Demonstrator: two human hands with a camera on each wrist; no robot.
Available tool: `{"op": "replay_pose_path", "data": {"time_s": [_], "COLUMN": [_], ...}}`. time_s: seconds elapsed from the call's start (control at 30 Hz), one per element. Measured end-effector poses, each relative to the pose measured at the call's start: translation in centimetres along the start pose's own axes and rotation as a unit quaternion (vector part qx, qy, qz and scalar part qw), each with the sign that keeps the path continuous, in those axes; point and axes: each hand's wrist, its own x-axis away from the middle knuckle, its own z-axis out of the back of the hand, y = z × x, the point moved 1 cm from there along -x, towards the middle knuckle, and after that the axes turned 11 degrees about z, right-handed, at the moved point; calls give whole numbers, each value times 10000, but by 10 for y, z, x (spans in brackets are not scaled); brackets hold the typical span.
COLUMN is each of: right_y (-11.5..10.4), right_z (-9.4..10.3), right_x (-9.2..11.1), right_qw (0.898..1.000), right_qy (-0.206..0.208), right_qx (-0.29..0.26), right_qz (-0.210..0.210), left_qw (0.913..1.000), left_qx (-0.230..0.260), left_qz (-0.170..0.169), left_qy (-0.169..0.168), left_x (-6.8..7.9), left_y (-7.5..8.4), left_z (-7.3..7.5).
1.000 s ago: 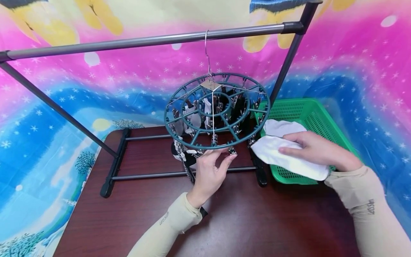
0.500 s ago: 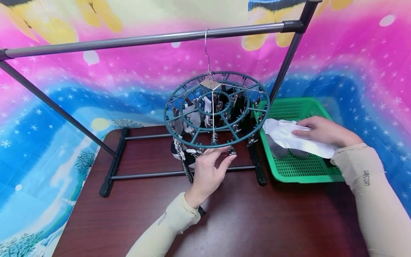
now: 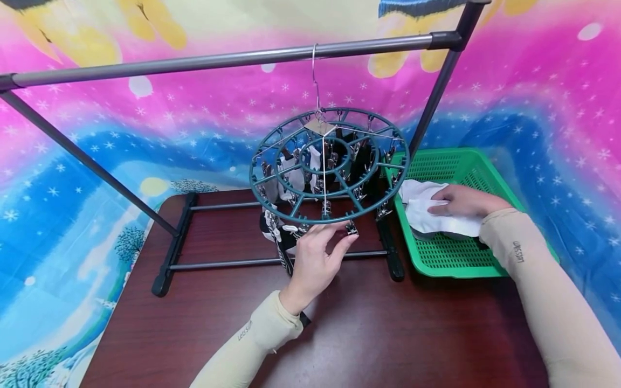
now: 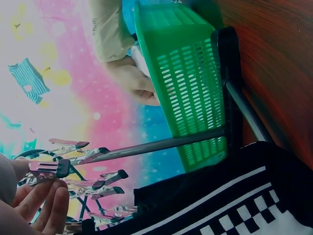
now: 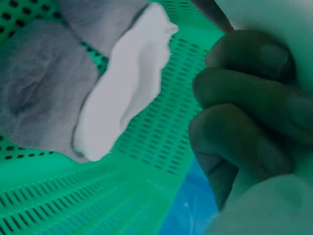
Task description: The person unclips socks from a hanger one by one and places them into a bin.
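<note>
R hand point(image 3: 458, 201) has shifted left w/ white cloth point(image 3: 423, 209) since prev. frame, gripping it within green basket point(image 3: 458, 272), right side of frame. Cloth looks limp, creased. L hand point(image 3: 315, 260) pinches clip point(image 3: 351, 230), ctr. R fingers hide part of cloth; its underside contact prob. can't be judged.

Here's the rack point(image 3: 89, 164), black feet point(image 3: 176, 242) planted on the red-brown counter point(image 3: 364, 323), grey top bar point(image 3: 194, 63) running left to right; on the far side the backdrop point(image 3: 208, 102) glows pink and blue, snowflakes point(image 3: 52, 191) scattered across, printed trees point(image 3: 128, 242) down the left!
</note>
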Motion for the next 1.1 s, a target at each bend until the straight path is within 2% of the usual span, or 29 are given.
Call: {"op": "replay_pose_path", "data": {"time_s": [0.23, 0.37, 0.6, 0.97, 1.1], "right_y": [13, 22, 32, 40, 43], "right_z": [-7, -3, 5, 2, 1], "right_x": [-6, -1, 2, -9, -14], "right_qw": [9997, 9998, 9987, 9990, 9991], "right_qy": [-42, -130, -137, 80, 100], "right_qx": [-155, -135, -416, 289, 301], "right_qz": [169, 51, 272, 328, 267], "left_qw": [10000, 10000, 10000, 9999, 9999], "left_qx": [-24, -51, -63, -91, -113], "left_qz": [19, 25, 37, 58, 42], "left_qy": [-49, -19, 29, 72, 83], "left_x": [0, 0, 0, 0, 0], "left_y": [-1, -1, -2, -4, -4], "left_z": [0, 1, 1, 2, 2]}}
